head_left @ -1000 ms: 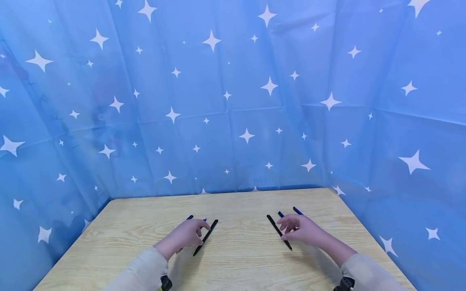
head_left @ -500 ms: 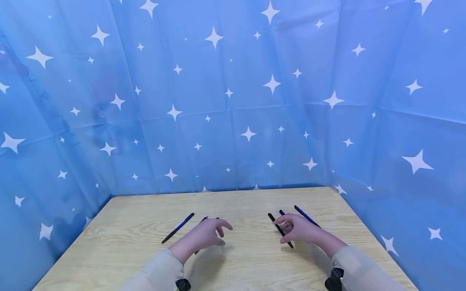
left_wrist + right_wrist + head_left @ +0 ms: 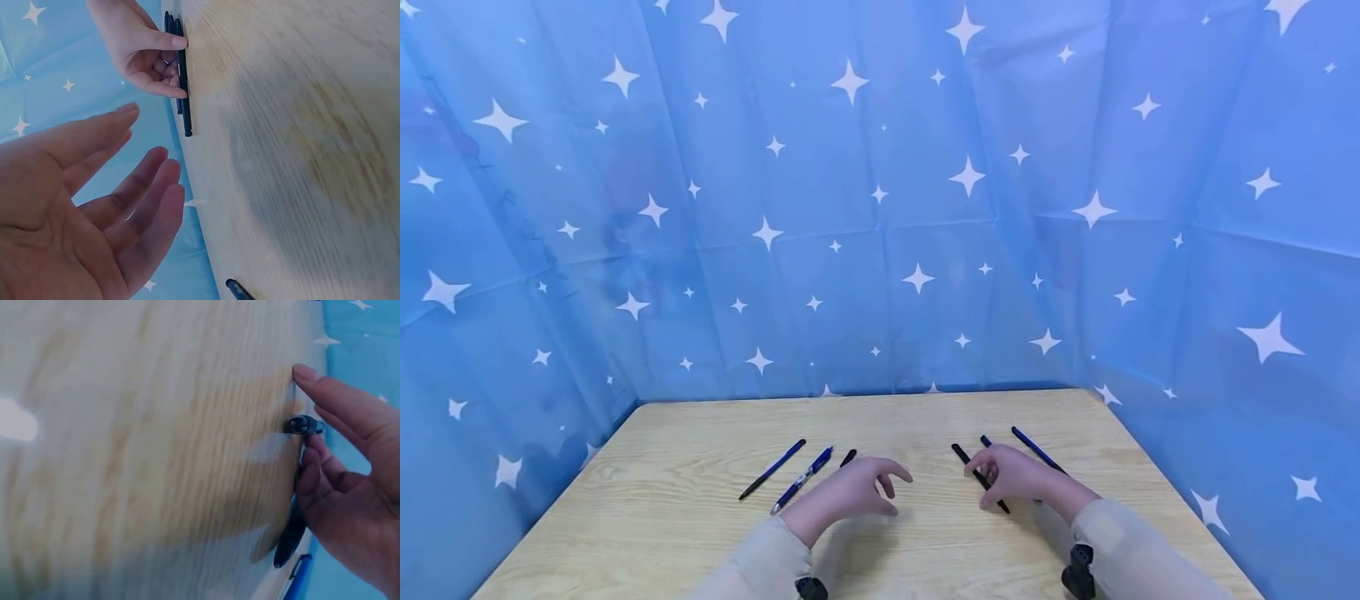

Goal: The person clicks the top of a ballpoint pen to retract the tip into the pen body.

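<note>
My right hand [image 3: 1018, 482] hovers close over a black pen [image 3: 961, 453], thumb and forefinger spread along it. In the right wrist view, that pen [image 3: 304, 425] points end-on at the camera, between the parted fingers. A blue pen [image 3: 987, 440] lies partly hidden behind this hand, and another blue pen [image 3: 1037, 449] lies beyond. My left hand [image 3: 853, 490] floats above the table with loosely bent, parted fingers and nothing in them. It partly covers a black pen [image 3: 848, 457]; left of that lie a blue pen with a pale barrel section [image 3: 802, 480] and a blue-and-black pen [image 3: 772, 469].
The pens lie in two slanted groups on a light wood table [image 3: 917, 425]. A blue curtain with white stars [image 3: 880, 308] hangs behind the table and along both sides. Dark wrist devices [image 3: 1078, 572] sit at the sleeves.
My left hand has moved right, off the left pens, uncovering them, and its fingers have spread. My right hand has stayed over the black pen with only a slight shift.
</note>
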`<action>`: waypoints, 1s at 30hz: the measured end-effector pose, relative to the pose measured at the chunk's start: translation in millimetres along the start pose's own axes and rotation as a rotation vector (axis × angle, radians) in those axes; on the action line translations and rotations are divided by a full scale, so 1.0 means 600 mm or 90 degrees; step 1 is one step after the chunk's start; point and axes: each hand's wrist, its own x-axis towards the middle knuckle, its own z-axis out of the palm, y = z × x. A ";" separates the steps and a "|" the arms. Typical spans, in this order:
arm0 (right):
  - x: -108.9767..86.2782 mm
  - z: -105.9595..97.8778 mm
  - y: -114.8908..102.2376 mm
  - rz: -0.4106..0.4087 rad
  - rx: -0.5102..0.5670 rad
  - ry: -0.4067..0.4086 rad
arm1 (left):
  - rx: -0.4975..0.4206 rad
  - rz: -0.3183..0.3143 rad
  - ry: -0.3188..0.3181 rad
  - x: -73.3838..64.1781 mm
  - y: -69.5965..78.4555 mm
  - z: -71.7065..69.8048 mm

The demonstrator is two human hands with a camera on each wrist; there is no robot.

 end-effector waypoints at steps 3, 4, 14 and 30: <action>0.002 -0.001 -0.002 -0.003 -0.010 -0.013 | 0.024 0.002 -0.002 0.007 -0.001 0.007; 0.003 -0.002 -0.004 -0.002 -0.012 -0.019 | 0.032 -0.001 -0.001 0.009 -0.001 0.008; 0.011 -0.006 -0.029 0.080 -0.037 -0.036 | 0.048 -0.003 0.000 0.018 0.001 0.010; 0.009 -0.022 -0.052 0.169 0.046 -0.111 | 0.007 -0.012 -0.006 0.019 0.004 -0.001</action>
